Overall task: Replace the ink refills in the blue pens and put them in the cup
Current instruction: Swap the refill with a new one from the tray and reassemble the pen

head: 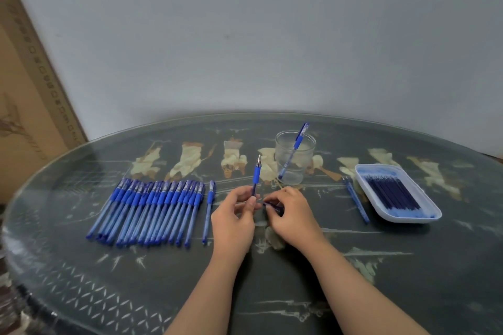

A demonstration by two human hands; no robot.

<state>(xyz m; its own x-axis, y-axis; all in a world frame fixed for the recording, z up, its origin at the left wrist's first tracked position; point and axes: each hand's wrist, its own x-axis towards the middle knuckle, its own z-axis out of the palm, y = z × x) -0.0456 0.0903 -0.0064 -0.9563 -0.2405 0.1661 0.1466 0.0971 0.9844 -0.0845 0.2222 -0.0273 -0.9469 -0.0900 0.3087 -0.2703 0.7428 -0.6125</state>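
1. I see the left hand (234,221) over the middle of the table (408,294), its fingers curled round the lower barrel of a blue pen (256,177). The pen stands almost upright, metal tip up.
2. The right hand (292,215) is just beside the left, its fingertips pinching a short dark-blue piece (273,205). It is too small for me to tell whether it is a cap or the end of a refill. It sits near the held pen's bottom end, but I cannot tell if they touch.
3. Behind the hands a clear cup (280,149) stands upright on the table. One leaning pen (298,141) rests inside it, its top end sticking out past the right side of the rim.
4. To the left lies a row of blue pens (152,209), packed side by side with their blue grips toward the far edge.
5. A single pen (209,209) lies just right of that row, apart from it, between the row and the left hand.
6. On the right sits a white tray (432,211) holding dark refills (392,192) laid side by side.
7. A thin blue stick (356,201), either a pen or a refill, lies on the table just beside the tray's left edge.
8. At far left, a cardboard box (27,90) leans by the wall (272,35).
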